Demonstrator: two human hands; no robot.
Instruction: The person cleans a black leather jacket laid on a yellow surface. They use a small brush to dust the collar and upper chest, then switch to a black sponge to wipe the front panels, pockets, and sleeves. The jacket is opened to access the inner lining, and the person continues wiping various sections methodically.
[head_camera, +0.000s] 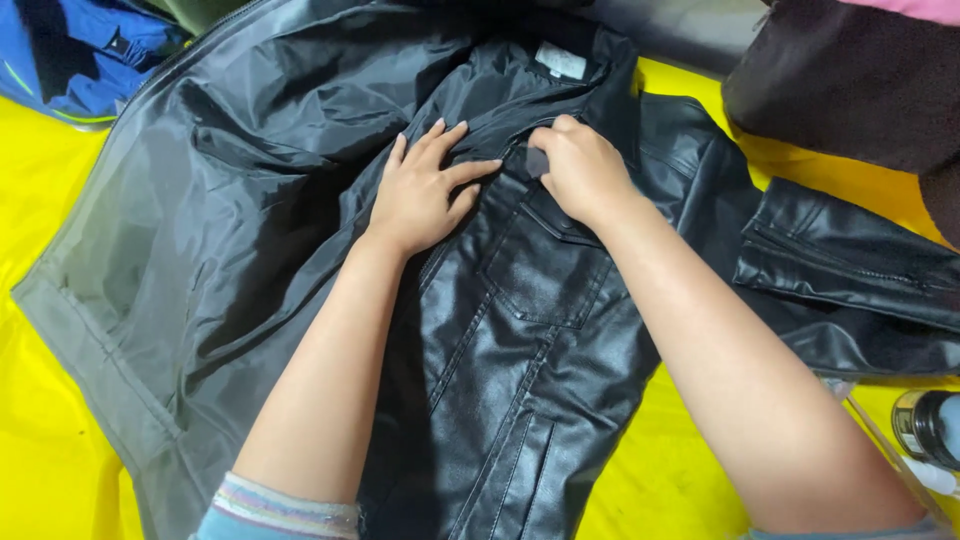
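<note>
Black leather jacket (520, 330): lies opened, lining up, on yellow surface (40, 250). Left hand (420, 195): fingers spread, pressed flat on the lining near the collar. Right hand (585, 170): closed, pinching a small dark tab (537, 161). Blue garment (70, 60): far left corner.

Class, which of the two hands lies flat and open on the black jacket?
The left hand, fingers spread on the black jacket; the right hand is curled, pinching it.

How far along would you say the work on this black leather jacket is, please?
Done: the black leather jacket lies spread on the yellow sheet, its left panel opened to show the lining. In hand: the left hand presses flat near the collar; the right hand pinches a small dark tab. Left: the sleeve still lies splayed.
</note>
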